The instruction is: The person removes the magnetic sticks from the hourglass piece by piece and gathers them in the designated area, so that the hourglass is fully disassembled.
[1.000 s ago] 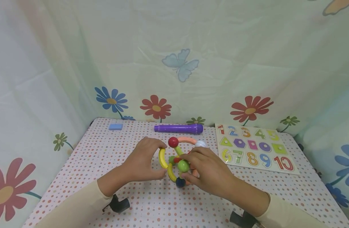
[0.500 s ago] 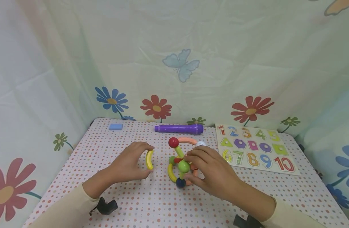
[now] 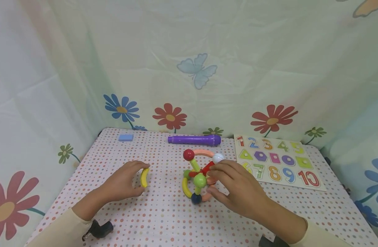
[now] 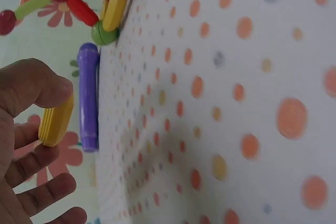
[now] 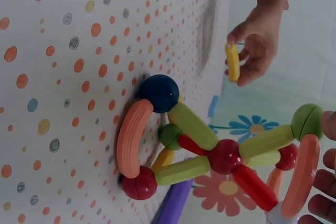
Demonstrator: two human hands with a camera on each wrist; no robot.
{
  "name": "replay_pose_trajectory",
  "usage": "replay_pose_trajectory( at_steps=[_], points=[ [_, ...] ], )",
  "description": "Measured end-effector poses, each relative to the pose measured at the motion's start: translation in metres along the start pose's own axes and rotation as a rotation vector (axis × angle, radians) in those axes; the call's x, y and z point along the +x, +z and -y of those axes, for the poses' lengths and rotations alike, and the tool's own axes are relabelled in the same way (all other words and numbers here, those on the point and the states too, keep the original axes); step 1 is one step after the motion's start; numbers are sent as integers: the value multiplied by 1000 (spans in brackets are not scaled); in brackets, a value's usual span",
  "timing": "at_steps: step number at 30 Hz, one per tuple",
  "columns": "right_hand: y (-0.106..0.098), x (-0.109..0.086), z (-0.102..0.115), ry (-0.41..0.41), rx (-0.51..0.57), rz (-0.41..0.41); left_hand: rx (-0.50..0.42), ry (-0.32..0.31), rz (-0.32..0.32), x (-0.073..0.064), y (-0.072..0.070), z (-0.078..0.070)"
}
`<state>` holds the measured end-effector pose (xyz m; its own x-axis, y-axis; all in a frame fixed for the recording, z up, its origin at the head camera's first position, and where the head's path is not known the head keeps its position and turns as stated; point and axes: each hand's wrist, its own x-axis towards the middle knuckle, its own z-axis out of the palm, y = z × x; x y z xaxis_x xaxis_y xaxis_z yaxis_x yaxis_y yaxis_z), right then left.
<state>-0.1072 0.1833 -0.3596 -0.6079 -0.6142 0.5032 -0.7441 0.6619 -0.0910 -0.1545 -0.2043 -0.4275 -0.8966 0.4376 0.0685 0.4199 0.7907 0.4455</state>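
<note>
In the head view my left hand [image 3: 122,181] pinches a yellow curved stick [image 3: 144,177] between thumb and fingertips, above the table left of the toy. The left wrist view shows that stick's ribbed side [image 4: 55,121]. A toy of balls and sticks [image 3: 199,180] stands at the table's middle. It has a red centre ball [image 5: 224,157], green and red straight sticks, orange curved sticks [image 5: 134,139] and a dark blue ball [image 3: 196,198]. My right hand [image 3: 239,190] is beside its right side with loosely bent fingers; whether the fingertips touch it, I cannot tell.
Behind the toy lies a purple tube-shaped thing [image 3: 194,140]. A number-and-shape puzzle board [image 3: 279,161] lies at the back right. A small blue block [image 3: 125,137] sits at the back left. A flowered curtain [image 3: 139,51] hangs behind the dotted table [image 3: 164,223].
My left hand has drawn the yellow curved stick away from the toy, toward the left. My right hand has eased slightly right, off the green ball. The toy stays in place.
</note>
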Motion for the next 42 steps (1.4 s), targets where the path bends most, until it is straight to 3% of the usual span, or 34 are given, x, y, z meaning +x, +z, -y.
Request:
replay_pose_trajectory(
  at_steps=[11, 24, 33, 42],
  points=[
    [2, -3, -2, 0, -7, 2, 28, -41, 30, -18, 4, 40],
    [5, -5, -4, -32, -8, -31, 38, -89, 34, -33, -7, 68],
    [5, -5, -3, -4, -29, 9, 41, -140, 29, -39, -8, 80],
    [6, -5, -3, -4, -27, -5, 42, -144, 60, -39, -10, 78]
  ],
)
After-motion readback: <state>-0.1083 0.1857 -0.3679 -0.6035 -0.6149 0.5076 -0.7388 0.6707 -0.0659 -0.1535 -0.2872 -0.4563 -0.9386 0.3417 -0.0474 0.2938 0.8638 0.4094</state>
